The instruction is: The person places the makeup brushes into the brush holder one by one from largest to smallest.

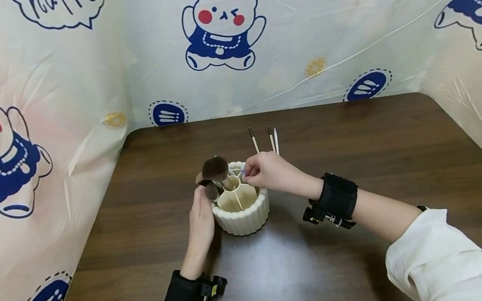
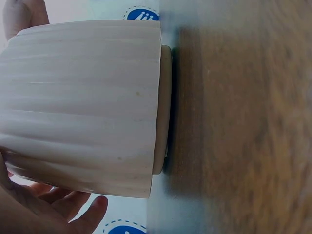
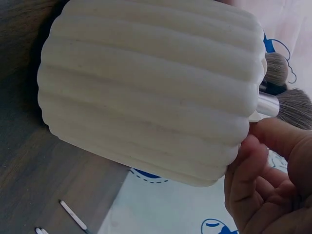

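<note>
In the head view, a cream ribbed brush holder point(image 1: 242, 220) with inner dividers stands upright on the table. Fluffy dark makeup brushes point(image 1: 215, 170) stick up from its left and middle compartments. My left hand point(image 1: 201, 220) rests along the holder's left side, fingers against the ribbed wall point(image 2: 83, 102). Over the right part of the rim, my right hand point(image 1: 272, 171) pinches a small pale thing point(image 1: 244, 171), mostly hidden by the fingers. From the right wrist view, thumb and index fingertips point(image 3: 258, 131) meet right at the rim, beside a grey-haired brush point(image 3: 295, 107).
Behind my right hand, several thin sticks lie on the brown wooden table point(image 1: 350, 267): a dark-tipped stick point(image 1: 254, 140), a second beside it, and a white stick point(image 1: 276, 140). A patterned sheet point(image 1: 320, 20) with cartoon bears hangs round the back and sides.
</note>
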`<action>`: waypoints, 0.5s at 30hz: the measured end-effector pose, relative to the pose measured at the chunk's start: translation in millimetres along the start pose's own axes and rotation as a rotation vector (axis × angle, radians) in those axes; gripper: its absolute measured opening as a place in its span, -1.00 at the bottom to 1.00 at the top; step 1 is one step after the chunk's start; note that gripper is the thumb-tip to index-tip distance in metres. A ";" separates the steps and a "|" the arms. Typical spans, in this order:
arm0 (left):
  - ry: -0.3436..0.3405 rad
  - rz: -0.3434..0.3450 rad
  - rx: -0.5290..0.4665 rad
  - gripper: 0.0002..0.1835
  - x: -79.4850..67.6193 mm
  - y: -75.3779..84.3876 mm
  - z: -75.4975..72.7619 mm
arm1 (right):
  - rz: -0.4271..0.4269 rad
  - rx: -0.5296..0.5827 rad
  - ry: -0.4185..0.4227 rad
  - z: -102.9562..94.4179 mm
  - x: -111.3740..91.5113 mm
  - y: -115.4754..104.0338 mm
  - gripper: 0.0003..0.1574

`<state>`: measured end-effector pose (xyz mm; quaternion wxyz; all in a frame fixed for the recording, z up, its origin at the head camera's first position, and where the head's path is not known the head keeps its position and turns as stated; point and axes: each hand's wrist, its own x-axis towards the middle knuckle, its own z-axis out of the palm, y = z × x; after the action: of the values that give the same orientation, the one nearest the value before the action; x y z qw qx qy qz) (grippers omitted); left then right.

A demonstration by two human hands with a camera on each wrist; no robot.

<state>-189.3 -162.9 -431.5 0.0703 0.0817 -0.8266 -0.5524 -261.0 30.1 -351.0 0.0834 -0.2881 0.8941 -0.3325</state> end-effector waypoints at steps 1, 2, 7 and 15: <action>0.001 0.000 0.002 -0.48 -0.1 0.2 0.1 | 0.001 -0.007 -0.001 -0.1 -0.4 -0.3 -0.91; 0.002 0.000 0.005 -0.48 -0.2 0.5 0.1 | 0.000 -0.015 -0.002 0.0 -0.9 -0.5 -0.90; 0.001 -0.004 0.005 -0.48 -0.5 1.9 0.2 | -0.033 -0.090 0.019 0.8 -2.3 -0.1 -0.89; -0.001 -0.004 0.004 -0.49 -0.2 2.1 0.3 | -0.068 -0.143 0.054 1.2 -2.4 1.7 -0.89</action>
<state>-189.2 -161.8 -429.7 0.0686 0.0830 -0.8277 -0.5508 -259.3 31.9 -353.0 0.0270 -0.3142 0.9073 -0.2781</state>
